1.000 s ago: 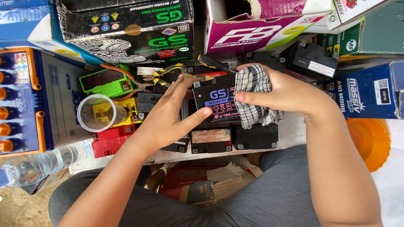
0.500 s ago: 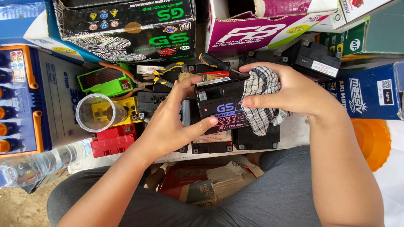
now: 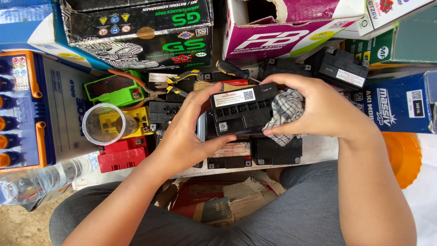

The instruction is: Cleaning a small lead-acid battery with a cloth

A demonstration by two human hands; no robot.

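A small black battery (image 3: 243, 111) is held above the pile, its top face with a white sticker and a row of caps turned toward me. My left hand (image 3: 184, 134) grips its left end, thumb under the front edge. My right hand (image 3: 318, 111) clasps the right end and presses a black-and-white checked cloth (image 3: 286, 109) against it. Under the battery lie other black batteries (image 3: 277, 150) on a pale board.
Green (image 3: 114, 89), yellow and red (image 3: 122, 155) batteries lie to the left with a clear plastic cup (image 3: 104, 124). Pliers, a screwdriver (image 3: 230, 69) and a brush sit behind. Battery cartons (image 3: 136, 32) ring the pile; a water bottle (image 3: 36, 180) lies lower left, an orange bowl (image 3: 403, 152) right.
The battery has been tipped so its top face, not the labelled side, now faces me. The cloth has bunched up under my right hand at the battery's right end.
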